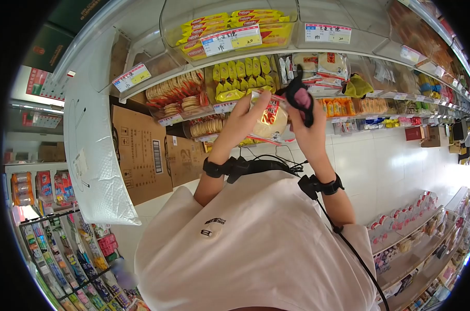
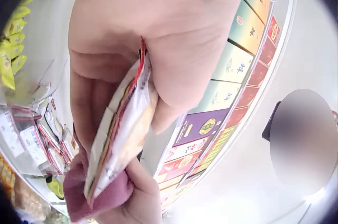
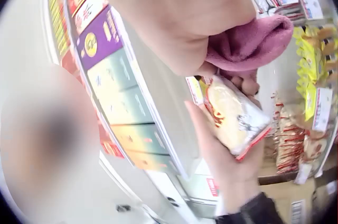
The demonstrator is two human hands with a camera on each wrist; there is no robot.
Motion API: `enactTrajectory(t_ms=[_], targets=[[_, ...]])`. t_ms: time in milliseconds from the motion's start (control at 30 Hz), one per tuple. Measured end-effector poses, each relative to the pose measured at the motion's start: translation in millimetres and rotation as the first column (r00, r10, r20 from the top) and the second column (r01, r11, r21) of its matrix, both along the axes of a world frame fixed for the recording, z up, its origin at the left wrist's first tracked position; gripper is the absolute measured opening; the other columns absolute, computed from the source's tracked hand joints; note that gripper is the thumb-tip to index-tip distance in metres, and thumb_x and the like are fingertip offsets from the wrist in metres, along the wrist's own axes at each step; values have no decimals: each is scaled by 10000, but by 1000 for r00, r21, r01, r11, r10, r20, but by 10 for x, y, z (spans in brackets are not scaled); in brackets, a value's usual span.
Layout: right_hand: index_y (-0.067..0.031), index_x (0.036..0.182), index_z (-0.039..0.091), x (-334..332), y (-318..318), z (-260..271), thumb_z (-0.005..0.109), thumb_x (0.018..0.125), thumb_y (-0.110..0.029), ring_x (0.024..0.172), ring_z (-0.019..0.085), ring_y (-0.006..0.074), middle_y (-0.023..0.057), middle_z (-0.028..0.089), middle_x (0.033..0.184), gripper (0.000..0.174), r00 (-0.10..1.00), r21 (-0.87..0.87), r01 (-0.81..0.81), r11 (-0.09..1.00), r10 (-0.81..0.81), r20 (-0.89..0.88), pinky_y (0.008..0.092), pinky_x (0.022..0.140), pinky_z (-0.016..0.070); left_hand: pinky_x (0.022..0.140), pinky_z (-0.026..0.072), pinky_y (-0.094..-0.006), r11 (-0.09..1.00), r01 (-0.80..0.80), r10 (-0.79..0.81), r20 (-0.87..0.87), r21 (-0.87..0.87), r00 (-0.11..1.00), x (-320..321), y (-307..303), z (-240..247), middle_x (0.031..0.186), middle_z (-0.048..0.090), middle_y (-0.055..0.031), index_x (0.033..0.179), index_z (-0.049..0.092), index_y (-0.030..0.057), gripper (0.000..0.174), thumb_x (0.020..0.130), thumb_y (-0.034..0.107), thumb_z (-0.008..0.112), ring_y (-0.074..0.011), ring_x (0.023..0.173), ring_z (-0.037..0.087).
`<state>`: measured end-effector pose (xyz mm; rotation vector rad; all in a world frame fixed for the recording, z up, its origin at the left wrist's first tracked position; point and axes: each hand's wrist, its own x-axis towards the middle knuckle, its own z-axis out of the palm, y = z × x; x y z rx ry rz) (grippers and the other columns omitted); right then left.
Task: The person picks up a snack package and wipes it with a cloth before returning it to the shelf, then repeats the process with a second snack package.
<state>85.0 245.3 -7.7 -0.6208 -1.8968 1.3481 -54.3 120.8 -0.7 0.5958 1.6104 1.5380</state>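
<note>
My left hand (image 1: 245,118) grips a clear snack packet (image 1: 270,120) with red printing and a pale, round, flat food inside. In the left wrist view the packet (image 2: 124,123) is seen edge-on between thumb and fingers. My right hand (image 1: 311,136) holds a pink cloth (image 1: 300,97) with dark edges, close against the packet's other side. In the right wrist view the cloth (image 3: 251,44) is bunched under the right fingers, and the packet (image 3: 235,113) lies against the left palm. Both hands are in front of the snack shelf.
Shelf bins hold yellow wafer packs (image 1: 235,28), small yellow-green packets (image 1: 243,78), stacked round crackers (image 1: 178,93) and more flat packets (image 1: 318,65). A yellow-and-dark cloth-like item (image 1: 358,85) lies at the shelf edge. Cardboard boxes (image 1: 139,150) and a silvery foil sheet (image 1: 97,171) stand left.
</note>
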Motion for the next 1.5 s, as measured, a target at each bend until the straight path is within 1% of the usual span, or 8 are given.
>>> enactTrajectory(t_ms=[167, 300, 467, 567, 800, 1000, 1367, 1500], targets=[[38, 1218, 518, 6, -217, 271, 645, 652, 36, 1119, 554, 434, 218, 551, 1302, 580, 974, 501, 72, 862, 48, -223, 434, 985, 447, 973, 476, -283, 914, -224, 104, 337, 338, 936, 181, 209, 98, 1214, 664, -91, 1294, 606, -11, 464, 1083, 373, 453, -130, 1092, 622], [40, 1413, 480, -116, -304, 150, 678, 774, -178, 1378, 415, 437, 213, 467, 1481, 704, 984, 691, -177, 701, 113, 137, 526, 1173, 300, 1068, 446, -356, 788, -222, -176, 556, 574, 813, 203, 270, -46, 1342, 610, -116, 1410, 525, 36, 506, 1087, 401, 387, -181, 1210, 597], [66, 1297, 531, -253, -186, -39, 611, 859, -126, 1301, 482, 443, 197, 502, 1444, 486, 998, 489, -57, 870, 58, 12, 558, 1164, 281, 956, 502, -318, 799, -415, 158, 513, 435, 844, 427, 422, 0, 1214, 661, -61, 1362, 572, 69, 517, 1079, 461, 390, -145, 1068, 639], [56, 1156, 593, -259, -325, 144, 625, 823, -140, 1281, 498, 431, 182, 557, 1368, 388, 991, 615, -81, 784, 132, -37, 555, 1133, 325, 1016, 485, -372, 745, -281, -173, 582, 605, 794, 340, 350, -7, 1285, 634, -115, 1332, 560, 41, 698, 1039, 625, 313, -234, 1132, 631], [45, 1073, 643, -341, -94, 79, 634, 857, -184, 1184, 543, 451, 168, 612, 1225, 315, 989, 524, -90, 847, 136, -51, 513, 1119, 359, 1057, 433, -342, 829, -408, 134, 573, 383, 809, 435, 356, 131, 1287, 581, -53, 1378, 503, 87, 734, 1027, 676, 242, -181, 1198, 563], [45, 1106, 653, -309, -271, 247, 587, 904, -188, 1229, 520, 457, 177, 608, 1220, 315, 972, 666, -152, 730, 232, -32, 521, 1131, 352, 989, 484, -340, 762, -330, -157, 654, 557, 740, 349, 277, 100, 1144, 645, -59, 1270, 584, 135, 612, 1021, 647, 360, -169, 1092, 626], [74, 1355, 528, -446, -201, 2, 490, 1025, -269, 1168, 589, 349, 220, 577, 1355, 477, 969, 440, -95, 893, 184, -163, 441, 1052, 413, 730, 543, -263, 734, -583, 314, 588, 348, 746, 349, 257, 274, 1048, 668, -42, 1174, 615, 37, 328, 984, 298, 675, -93, 885, 655], [50, 1373, 526, -341, 67, -44, 446, 1039, -553, 1051, 583, 143, 102, 659, 1184, 694, 954, -515, -300, 803, 265, -143, 298, 960, 456, 836, 549, -280, 722, -519, 398, 339, 458, 852, 271, 269, 227, 1117, 665, -85, 1291, 561, -13, 398, 980, 208, 675, -119, 990, 651]])
